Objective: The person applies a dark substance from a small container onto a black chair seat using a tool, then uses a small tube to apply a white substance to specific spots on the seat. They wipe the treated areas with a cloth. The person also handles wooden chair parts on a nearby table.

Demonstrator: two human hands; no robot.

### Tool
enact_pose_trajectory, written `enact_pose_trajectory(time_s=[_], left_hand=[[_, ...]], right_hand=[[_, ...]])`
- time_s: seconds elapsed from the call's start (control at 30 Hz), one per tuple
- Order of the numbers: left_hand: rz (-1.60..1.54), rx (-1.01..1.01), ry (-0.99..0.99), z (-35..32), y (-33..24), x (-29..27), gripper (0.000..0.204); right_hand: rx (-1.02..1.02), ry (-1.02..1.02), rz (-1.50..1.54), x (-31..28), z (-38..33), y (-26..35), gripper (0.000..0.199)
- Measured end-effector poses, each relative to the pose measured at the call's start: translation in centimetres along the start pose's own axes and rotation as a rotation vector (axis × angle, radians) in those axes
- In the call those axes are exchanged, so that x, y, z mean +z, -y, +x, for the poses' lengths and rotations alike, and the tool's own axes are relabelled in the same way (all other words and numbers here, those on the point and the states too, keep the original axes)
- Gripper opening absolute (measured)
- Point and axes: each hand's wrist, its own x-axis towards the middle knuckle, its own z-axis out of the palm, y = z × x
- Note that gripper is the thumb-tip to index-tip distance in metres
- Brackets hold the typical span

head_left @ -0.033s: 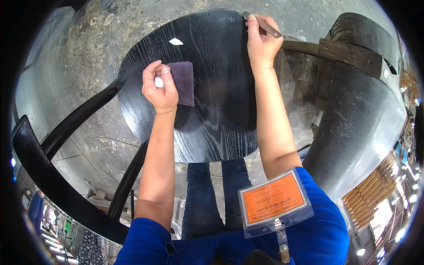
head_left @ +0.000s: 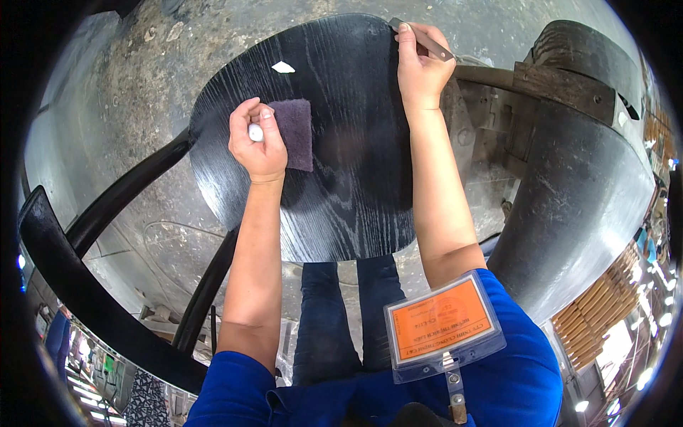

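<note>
Pressing a purple abrasive pad (head_left: 295,133) onto the black chair seat (head_left: 348,178), the left hand (head_left: 260,142) is curling around a white stick (head_left: 255,132). The right hand (head_left: 420,67) is pinching a flat metal blade (head_left: 425,40) at the seat's far edge.

The person wears a bright blue short-sleeved shirt (head_left: 512,370); both forearms are bare below the sleeves. Dark blue jeans (head_left: 341,313) cover the legs. An orange card in a clear plastic badge holder (head_left: 442,326) hangs at the chest, fastened by a strap with a metal clip (head_left: 455,398).
</note>
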Motion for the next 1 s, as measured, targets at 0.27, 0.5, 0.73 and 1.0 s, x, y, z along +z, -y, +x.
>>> enact_pose_trajectory(time_s=[0.27,0.5,0.73,1.0], left_hand=[[0.001,0.045,-0.026,0.54,0.20,0.45,0.018],[0.010,0.045,-0.025,0.56,0.31,0.52,0.019],[0.024,0.055,-0.031,0.57,0.37,0.59,0.018],[0.004,0.033,-0.038,0.49,0.35,0.71,0.018]], right_hand=[[-0.070,0.029,-0.057,0.25,0.36,-0.07,0.010],[-0.076,0.019,-0.033,0.48,0.50,-0.25,0.009],[-0.100,0.022,-0.088,0.32,0.54,-0.41,0.008],[-0.072,-0.010,-0.043,0.05,0.27,-0.57,0.005]])
